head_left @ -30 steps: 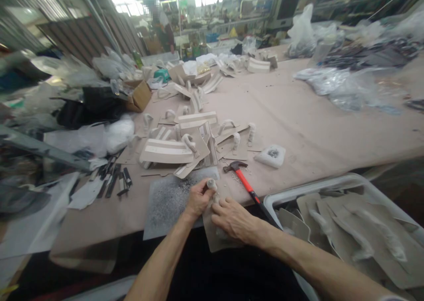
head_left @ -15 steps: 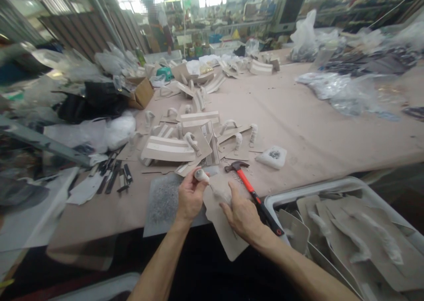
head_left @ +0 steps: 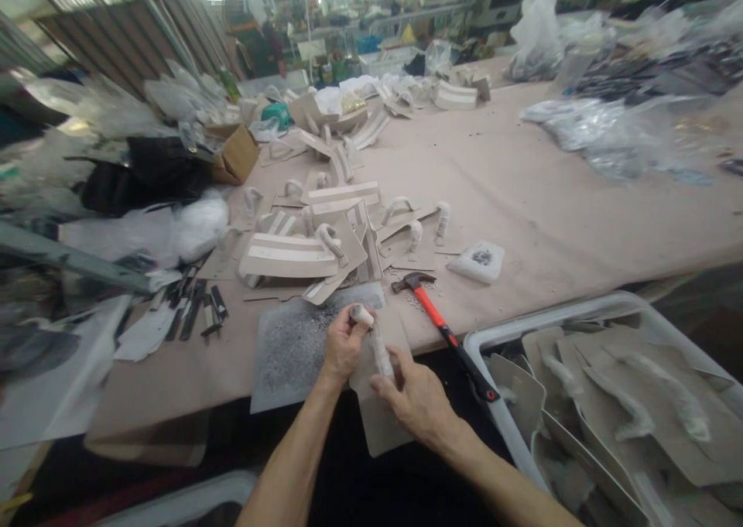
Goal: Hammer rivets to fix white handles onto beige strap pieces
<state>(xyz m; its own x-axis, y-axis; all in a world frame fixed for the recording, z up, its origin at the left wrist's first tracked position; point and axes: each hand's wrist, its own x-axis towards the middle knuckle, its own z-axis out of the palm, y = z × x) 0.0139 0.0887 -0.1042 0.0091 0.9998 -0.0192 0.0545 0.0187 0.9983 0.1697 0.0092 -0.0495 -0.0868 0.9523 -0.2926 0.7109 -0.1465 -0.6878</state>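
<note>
A beige panel (head_left: pixel 377 426) with a white plastic-wrapped handle (head_left: pixel 380 353) is tilted over the table's front edge. My left hand (head_left: pixel 345 345) is closed at its upper end, pinching a short white cylindrical piece with a grey end (head_left: pixel 362 315). Whether that piece belongs to the handle I cannot tell. Lower down, my right hand (head_left: pixel 421 399) has its thumb and fingers around the handle's near end. Right of the panel lies a claw hammer (head_left: pixel 430 310) with a red and black grip. Under my left hand is a grey speckled sheet (head_left: pixel 290 349).
Similar panels with handles (head_left: pixel 296 256) are heaped behind my hands. A white bin (head_left: pixel 481 349) full of them stands at right. Small bits lie in a white packet (head_left: pixel 481 262). Dark strips (head_left: pixel 197 306) and plastic bags (head_left: pixel 197 229) are at left. A person (head_left: pixel 249 39) stands far back.
The panel has turned more upright and shifted slightly. My right hand's stretched index finger has curled in beside the handle, and my left hand has moved a little right and down.
</note>
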